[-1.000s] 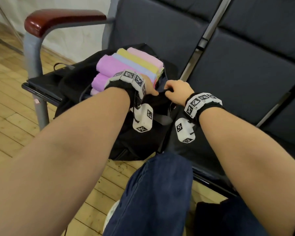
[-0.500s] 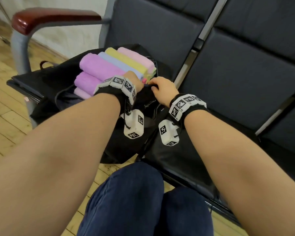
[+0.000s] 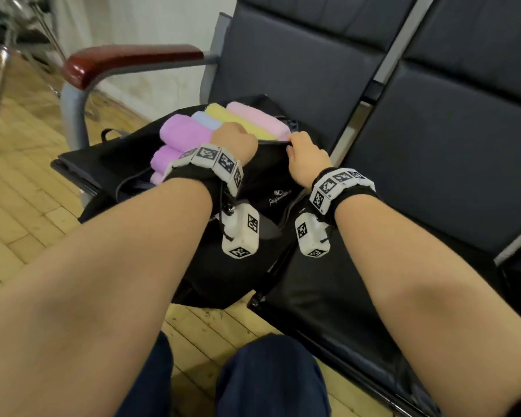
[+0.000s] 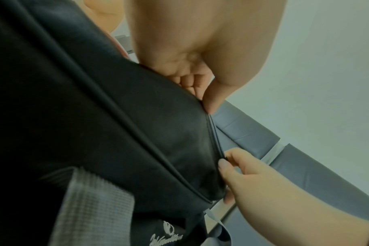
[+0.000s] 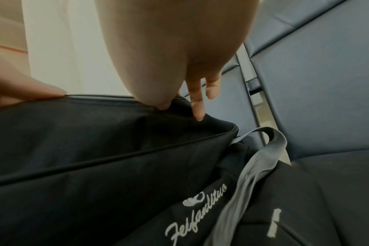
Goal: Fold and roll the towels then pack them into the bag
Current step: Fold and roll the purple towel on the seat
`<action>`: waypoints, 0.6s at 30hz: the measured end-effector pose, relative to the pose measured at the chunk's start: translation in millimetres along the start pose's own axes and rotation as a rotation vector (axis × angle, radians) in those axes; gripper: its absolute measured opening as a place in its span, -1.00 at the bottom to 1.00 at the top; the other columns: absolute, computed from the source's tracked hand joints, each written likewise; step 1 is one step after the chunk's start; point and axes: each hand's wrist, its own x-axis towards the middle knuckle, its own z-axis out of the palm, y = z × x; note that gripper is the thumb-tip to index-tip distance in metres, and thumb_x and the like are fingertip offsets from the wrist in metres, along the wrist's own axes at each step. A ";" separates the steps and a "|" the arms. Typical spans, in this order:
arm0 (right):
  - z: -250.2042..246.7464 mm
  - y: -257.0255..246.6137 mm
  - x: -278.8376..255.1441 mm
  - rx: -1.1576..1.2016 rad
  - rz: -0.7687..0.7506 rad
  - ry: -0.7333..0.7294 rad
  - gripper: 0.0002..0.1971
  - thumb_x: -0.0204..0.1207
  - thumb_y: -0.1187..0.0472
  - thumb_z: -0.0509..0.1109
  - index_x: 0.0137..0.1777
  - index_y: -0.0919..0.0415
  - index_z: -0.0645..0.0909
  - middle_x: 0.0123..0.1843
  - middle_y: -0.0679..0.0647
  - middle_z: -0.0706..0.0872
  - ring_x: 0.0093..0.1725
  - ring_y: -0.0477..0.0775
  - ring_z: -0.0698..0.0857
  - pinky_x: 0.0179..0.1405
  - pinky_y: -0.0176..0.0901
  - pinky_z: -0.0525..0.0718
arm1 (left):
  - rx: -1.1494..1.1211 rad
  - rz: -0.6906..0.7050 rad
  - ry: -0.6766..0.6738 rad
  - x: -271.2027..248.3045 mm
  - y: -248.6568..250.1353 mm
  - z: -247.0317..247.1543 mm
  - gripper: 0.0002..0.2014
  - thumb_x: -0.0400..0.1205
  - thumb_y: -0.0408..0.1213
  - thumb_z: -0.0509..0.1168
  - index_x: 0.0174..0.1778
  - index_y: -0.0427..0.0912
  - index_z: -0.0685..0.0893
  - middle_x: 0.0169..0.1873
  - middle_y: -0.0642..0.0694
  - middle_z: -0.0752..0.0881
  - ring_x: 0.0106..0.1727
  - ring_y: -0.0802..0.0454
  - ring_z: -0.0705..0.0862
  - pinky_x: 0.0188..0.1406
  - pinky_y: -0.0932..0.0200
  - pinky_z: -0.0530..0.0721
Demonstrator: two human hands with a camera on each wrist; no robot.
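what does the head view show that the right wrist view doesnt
Only the head view shows the rolled towels in pink, yellow, blue and purple packed in the open bag, the red armrest and the wooden floor.

Only the right wrist view shows the white script logo legibly and the grey strap looping beside it.

Both show the black bag on the dark seat, with the left hand and right hand pinching its rim.

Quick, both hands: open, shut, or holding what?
Left hand: pinching the black fabric bag's opening edge.
Right hand: pinching the same edge.
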 end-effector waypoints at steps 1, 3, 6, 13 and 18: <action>-0.3 -1.6 2.8 -0.012 0.016 -0.001 -0.75 0.74 0.19 0.01 0.33 0.22 0.38 0.34 0.23 0.49 0.21 0.38 0.56 0.02 0.03 0.29 | -0.016 0.006 -0.009 2.7 -1.7 -2.8 -0.84 0.61 -0.35 0.19 -0.06 -0.22 0.68 -0.09 -0.10 0.67 0.00 -0.07 0.55 -0.02 0.20 0.45; -1.5 -5.2 8.1 -0.054 0.026 -0.003 -0.75 0.75 0.18 0.01 0.32 0.22 0.40 0.33 0.22 0.49 0.22 0.38 0.56 0.07 0.06 0.35 | -0.017 0.007 -0.028 7.1 -1.8 -9.0 -0.79 0.63 -0.36 0.20 0.09 -0.26 0.71 0.04 -0.16 0.70 0.12 -0.11 0.61 -0.01 0.21 0.45; -9.2 -19.6 17.6 -0.033 0.062 0.011 -0.74 0.76 0.20 0.01 0.31 0.24 0.43 0.30 0.23 0.50 0.20 0.38 0.56 0.15 0.11 0.42 | 0.019 0.017 -0.089 20.2 0.0 -25.2 -0.84 0.65 -0.35 0.19 -0.10 -0.24 0.69 -0.19 -0.12 0.64 0.09 -0.09 0.59 -0.13 0.22 0.43; -21.8 -49.7 56.1 0.073 0.022 0.244 -0.75 0.74 0.25 0.08 0.20 0.37 0.52 0.26 0.30 0.47 0.15 0.34 0.55 0.09 0.12 0.49 | 0.027 0.039 -0.131 45.0 7.5 -65.4 -0.67 0.70 -0.33 0.17 0.32 -0.42 0.60 0.30 -0.33 0.63 0.34 -0.25 0.58 -0.20 0.32 0.53; -6.6 -51.2 72.2 0.263 0.015 0.112 -0.78 0.65 0.29 0.25 0.19 0.29 0.66 0.24 0.21 0.63 0.24 0.16 0.60 0.23 -0.23 0.40 | 0.251 0.027 -0.227 57.4 -3.8 -65.1 -0.66 0.68 -0.29 0.21 0.33 -0.36 0.61 0.32 -0.30 0.62 0.35 -0.24 0.58 -0.25 0.24 0.50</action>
